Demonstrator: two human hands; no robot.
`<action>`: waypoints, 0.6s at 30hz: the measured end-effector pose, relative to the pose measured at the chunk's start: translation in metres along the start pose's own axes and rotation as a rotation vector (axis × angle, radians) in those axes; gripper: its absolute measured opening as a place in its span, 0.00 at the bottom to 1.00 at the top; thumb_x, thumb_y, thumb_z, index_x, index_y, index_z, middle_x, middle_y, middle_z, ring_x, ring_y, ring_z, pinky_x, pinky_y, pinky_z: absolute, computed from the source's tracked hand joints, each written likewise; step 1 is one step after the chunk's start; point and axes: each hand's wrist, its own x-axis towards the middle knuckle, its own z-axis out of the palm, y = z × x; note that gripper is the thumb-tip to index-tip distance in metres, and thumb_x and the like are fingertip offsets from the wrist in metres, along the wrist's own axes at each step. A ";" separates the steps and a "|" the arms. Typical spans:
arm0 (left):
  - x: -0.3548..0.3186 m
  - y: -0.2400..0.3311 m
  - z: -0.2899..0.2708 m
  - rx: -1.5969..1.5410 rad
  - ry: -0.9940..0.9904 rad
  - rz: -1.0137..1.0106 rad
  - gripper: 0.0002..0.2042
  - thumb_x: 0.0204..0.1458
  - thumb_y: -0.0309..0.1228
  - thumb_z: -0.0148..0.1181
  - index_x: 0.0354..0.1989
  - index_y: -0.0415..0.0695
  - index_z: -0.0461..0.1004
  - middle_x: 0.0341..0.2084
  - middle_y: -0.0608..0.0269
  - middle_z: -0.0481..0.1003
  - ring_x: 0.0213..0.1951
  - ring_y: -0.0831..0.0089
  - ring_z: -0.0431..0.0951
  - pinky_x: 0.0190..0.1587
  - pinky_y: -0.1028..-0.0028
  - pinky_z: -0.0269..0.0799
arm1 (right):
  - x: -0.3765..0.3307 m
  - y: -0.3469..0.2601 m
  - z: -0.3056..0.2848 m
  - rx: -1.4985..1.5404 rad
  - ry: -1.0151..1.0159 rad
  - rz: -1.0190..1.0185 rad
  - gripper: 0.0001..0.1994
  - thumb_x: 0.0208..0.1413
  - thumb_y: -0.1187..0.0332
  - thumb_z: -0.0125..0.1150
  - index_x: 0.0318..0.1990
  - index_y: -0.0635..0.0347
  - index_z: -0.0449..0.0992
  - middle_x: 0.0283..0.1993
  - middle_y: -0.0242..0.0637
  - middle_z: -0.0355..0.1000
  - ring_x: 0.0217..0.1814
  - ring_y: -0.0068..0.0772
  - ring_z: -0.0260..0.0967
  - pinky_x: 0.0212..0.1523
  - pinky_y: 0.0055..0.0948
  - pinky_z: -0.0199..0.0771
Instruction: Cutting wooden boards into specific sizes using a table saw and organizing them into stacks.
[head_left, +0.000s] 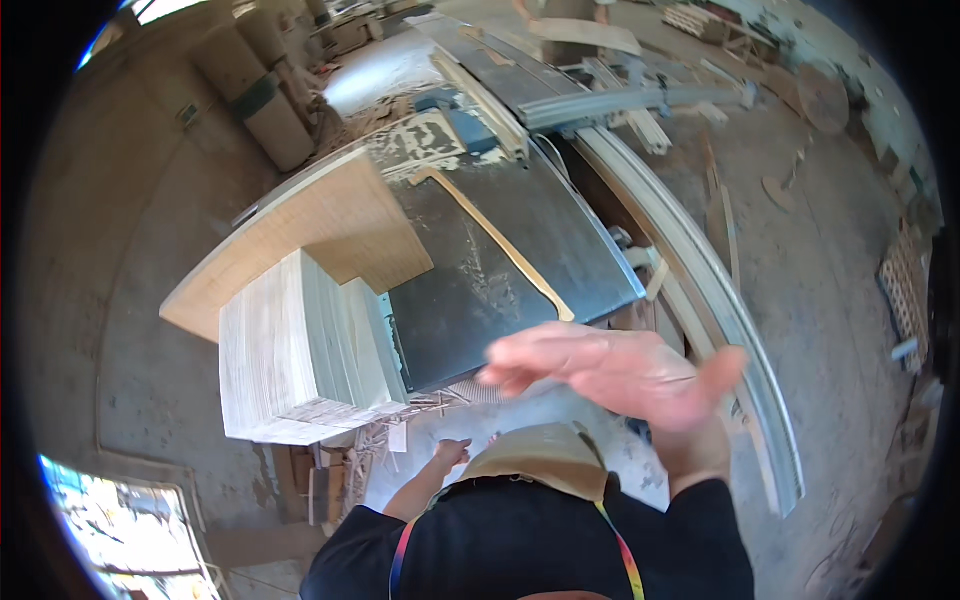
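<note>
Overexposed lower-left window (125, 525), edges bent, corners black, right hand (625, 372) softly blurred, perhaps by motion

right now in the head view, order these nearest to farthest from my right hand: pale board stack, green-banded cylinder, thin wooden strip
1. Thin wooden strip: on the dark tabletop, just beyond your right hand.
2. Pale board stack: to its left.
3. Green-banded cylinder: far back, upper left.

Head-worn fisheye, facing steeply down and ahead over wearer's chest (510, 545). Right hand (635, 372) very near camera; worktop (445, 315) farther off, beyond it.
</note>
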 end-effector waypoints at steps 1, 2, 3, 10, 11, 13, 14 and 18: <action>0.007 0.000 0.001 -0.020 -0.019 -0.002 0.17 0.60 0.35 0.66 0.22 0.40 0.75 0.18 0.58 0.75 0.16 0.72 0.70 0.22 0.76 0.65 | 0.006 -0.012 0.005 -0.019 -0.056 -0.017 0.63 0.55 0.17 0.22 0.70 0.78 0.63 0.70 0.57 0.66 0.70 0.53 0.66 0.67 0.48 0.65; 0.014 -0.001 0.001 -0.067 -0.047 -0.010 0.16 0.60 0.35 0.66 0.22 0.40 0.75 0.18 0.59 0.75 0.17 0.72 0.70 0.23 0.76 0.66 | 0.009 -0.022 0.009 -0.042 -0.100 -0.041 0.61 0.56 0.19 0.23 0.69 0.77 0.64 0.70 0.56 0.66 0.70 0.53 0.66 0.67 0.48 0.65; 0.020 -0.004 -0.002 -0.124 -0.071 -0.022 0.15 0.59 0.35 0.67 0.23 0.40 0.76 0.18 0.60 0.75 0.17 0.72 0.71 0.24 0.76 0.67 | 0.012 -0.028 0.012 -0.061 -0.130 -0.068 0.60 0.56 0.20 0.24 0.69 0.77 0.64 0.70 0.56 0.66 0.69 0.53 0.66 0.67 0.47 0.65; 0.041 -0.043 0.004 -0.009 -0.087 -0.027 0.17 0.58 0.40 0.66 0.23 0.41 0.78 0.17 0.63 0.74 0.18 0.72 0.71 0.25 0.74 0.68 | 0.012 -0.029 0.020 -0.132 -0.179 -0.186 0.48 0.60 0.31 0.32 0.67 0.73 0.68 0.67 0.54 0.68 0.65 0.51 0.67 0.64 0.44 0.67; 0.040 -0.051 0.004 0.014 -0.062 -0.013 0.17 0.58 0.40 0.66 0.23 0.41 0.78 0.18 0.62 0.75 0.18 0.71 0.72 0.25 0.73 0.68 | 0.011 -0.027 0.024 -0.133 -0.181 -0.197 0.47 0.61 0.33 0.33 0.66 0.73 0.68 0.66 0.54 0.68 0.65 0.51 0.67 0.63 0.44 0.67; 0.036 -0.067 0.003 0.080 -0.033 0.032 0.17 0.59 0.41 0.65 0.24 0.40 0.79 0.18 0.61 0.75 0.19 0.69 0.72 0.25 0.71 0.68 | 0.009 -0.023 0.030 -0.149 -0.174 -0.217 0.44 0.62 0.36 0.35 0.65 0.72 0.69 0.66 0.53 0.69 0.64 0.51 0.68 0.62 0.43 0.68; 0.034 -0.074 0.001 0.136 -0.017 0.048 0.18 0.59 0.42 0.65 0.24 0.40 0.79 0.18 0.61 0.75 0.20 0.69 0.73 0.25 0.70 0.68 | 0.007 -0.023 0.031 -0.162 -0.164 -0.229 0.42 0.63 0.38 0.36 0.65 0.71 0.70 0.65 0.53 0.69 0.63 0.50 0.68 0.62 0.43 0.68; 0.041 -0.089 -0.007 1.064 0.012 0.553 0.19 0.59 0.44 0.63 0.25 0.39 0.80 0.19 0.59 0.76 0.22 0.65 0.74 0.24 0.66 0.69 | 0.006 -0.021 0.028 -0.208 -0.138 -0.229 0.36 0.65 0.44 0.40 0.64 0.70 0.72 0.64 0.51 0.70 0.61 0.49 0.68 0.60 0.41 0.69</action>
